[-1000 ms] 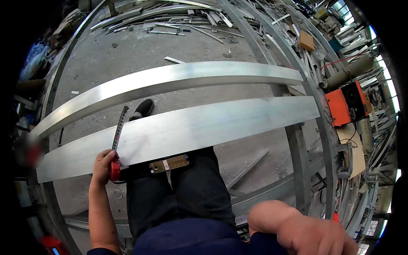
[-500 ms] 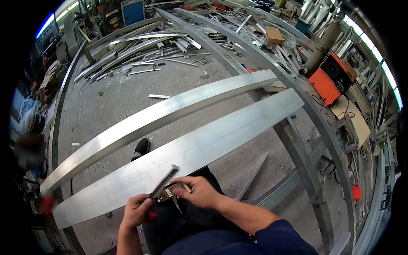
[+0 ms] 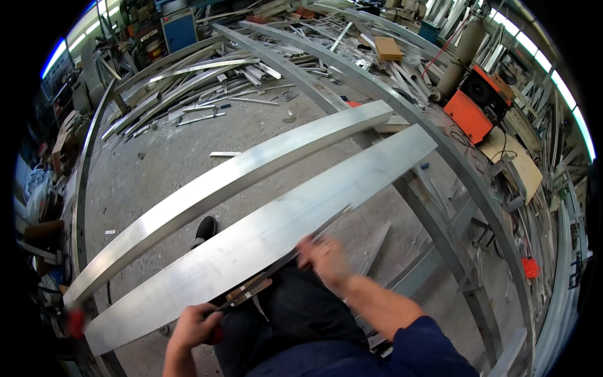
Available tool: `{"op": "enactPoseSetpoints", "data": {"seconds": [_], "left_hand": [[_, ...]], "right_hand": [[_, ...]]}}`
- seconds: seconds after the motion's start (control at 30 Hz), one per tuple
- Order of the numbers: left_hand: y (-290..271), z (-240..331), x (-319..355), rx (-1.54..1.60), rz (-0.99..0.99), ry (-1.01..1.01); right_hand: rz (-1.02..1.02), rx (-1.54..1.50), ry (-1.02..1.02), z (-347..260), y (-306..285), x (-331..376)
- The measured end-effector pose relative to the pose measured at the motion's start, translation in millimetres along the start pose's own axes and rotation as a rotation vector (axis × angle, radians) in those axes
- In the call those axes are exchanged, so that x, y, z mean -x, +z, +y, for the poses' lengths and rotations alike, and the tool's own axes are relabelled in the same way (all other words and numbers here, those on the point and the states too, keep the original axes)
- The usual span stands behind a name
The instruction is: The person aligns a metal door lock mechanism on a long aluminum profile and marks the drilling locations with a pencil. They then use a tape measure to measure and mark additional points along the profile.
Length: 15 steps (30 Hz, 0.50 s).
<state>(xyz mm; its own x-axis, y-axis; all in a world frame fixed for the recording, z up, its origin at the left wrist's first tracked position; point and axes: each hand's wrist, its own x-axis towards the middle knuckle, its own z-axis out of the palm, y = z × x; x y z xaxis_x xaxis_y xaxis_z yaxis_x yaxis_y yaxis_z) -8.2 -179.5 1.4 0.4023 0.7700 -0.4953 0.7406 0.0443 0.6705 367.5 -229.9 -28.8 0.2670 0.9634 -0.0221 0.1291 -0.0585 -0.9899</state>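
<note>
My left hand (image 3: 193, 327) is closed around the red case of a tape measure (image 3: 215, 335), low in front of my lap. Its thin dark blade (image 3: 276, 269) stretches up and right. My right hand (image 3: 323, 259), smeared by motion, grips the blade near the close edge of a wide, flat silver metal beam (image 3: 264, 232). A thin strip, seemingly the blade's end, sticks out past those fingers over the beam. Under the blade, by my lap, is a flat tan-and-dark piece (image 3: 248, 290) whose kind I cannot make out.
A second silver beam (image 3: 232, 182), curved in this view, lies beyond the first. Both rest across a grey metal frame (image 3: 433, 220). Metal offcuts (image 3: 201, 81) are heaped on the far floor. An orange machine (image 3: 471, 113) and a gas cylinder (image 3: 461, 66) stand at right.
My right hand has moved right and away from my left, with the blade now drawn long between them. My left hand has dropped slightly lower and left. The view has shifted a little.
</note>
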Motion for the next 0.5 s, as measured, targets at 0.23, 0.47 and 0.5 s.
{"op": "enactPoseSetpoints", "data": {"seconds": [0.23, 0.47, 0.5], "left_hand": [[-111.8, -100.2, 37.7, 0.013, -0.156, -0.143], [-61.4, -42.0, 8.9, -0.042, -0.088, -0.142], [-48.3, -29.9, -3.8, -0.072, -0.060, -0.065]], "right_hand": [[0.911, -0.584, 0.121, 52.6, -277.3, -76.9], [0.490, -0.328, 0.232, 60.8, -150.1, -67.9], [0.433, -0.322, 0.228, 59.1, -120.8, -65.2]]}}
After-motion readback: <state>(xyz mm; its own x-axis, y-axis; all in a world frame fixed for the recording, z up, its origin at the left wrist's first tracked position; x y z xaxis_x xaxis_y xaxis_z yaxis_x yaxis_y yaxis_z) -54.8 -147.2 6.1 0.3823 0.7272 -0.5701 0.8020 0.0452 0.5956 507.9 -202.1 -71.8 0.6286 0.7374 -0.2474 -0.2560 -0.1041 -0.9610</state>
